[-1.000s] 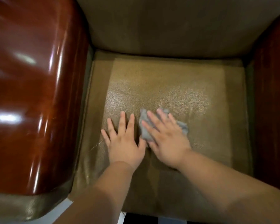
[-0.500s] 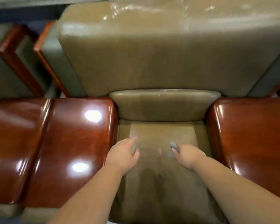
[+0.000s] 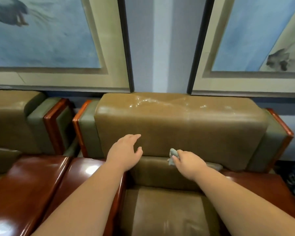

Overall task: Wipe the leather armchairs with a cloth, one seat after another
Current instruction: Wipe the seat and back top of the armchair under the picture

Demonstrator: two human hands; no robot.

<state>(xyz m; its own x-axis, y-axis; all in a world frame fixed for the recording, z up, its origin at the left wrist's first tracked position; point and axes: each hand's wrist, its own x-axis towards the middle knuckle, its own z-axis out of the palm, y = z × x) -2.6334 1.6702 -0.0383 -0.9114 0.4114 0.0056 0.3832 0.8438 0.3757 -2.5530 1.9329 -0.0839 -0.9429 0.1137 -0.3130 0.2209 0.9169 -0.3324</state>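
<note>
Both hands up at the backrest (image 3: 186, 130) — right hand (image 3: 188, 163) gripping cloth (image 3: 173, 155).

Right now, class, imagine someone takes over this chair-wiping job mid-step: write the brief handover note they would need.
Left hand: open, holding nothing, in front of the backrest.
Right hand: grips the grey cloth, low by the backrest.
Done: cannot be judged for sure; the seat cushion shows faint streaks.
Left: the backrest looks like the next surface, then the neighbouring armchair to the left.
</note>
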